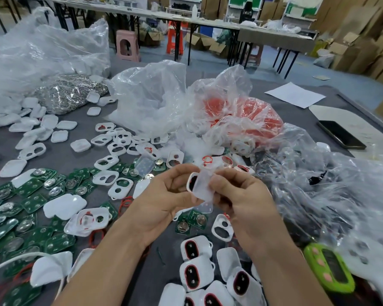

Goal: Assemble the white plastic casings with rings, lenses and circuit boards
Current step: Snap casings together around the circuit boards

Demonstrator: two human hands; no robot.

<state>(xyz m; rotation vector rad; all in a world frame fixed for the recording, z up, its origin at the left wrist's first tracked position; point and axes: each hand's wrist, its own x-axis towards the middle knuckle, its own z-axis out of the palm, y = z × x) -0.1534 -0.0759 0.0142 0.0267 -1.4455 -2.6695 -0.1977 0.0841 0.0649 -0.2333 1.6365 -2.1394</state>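
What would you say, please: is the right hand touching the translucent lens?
Touching. The head view shows the right hand pinching the translucent lens against the white casing held by the left hand.

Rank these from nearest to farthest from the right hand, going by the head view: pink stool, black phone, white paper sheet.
From the right hand:
1. Black phone, off to its right.
2. White paper sheet, farther back, right side.
3. Pink stool, on the floor, far left.
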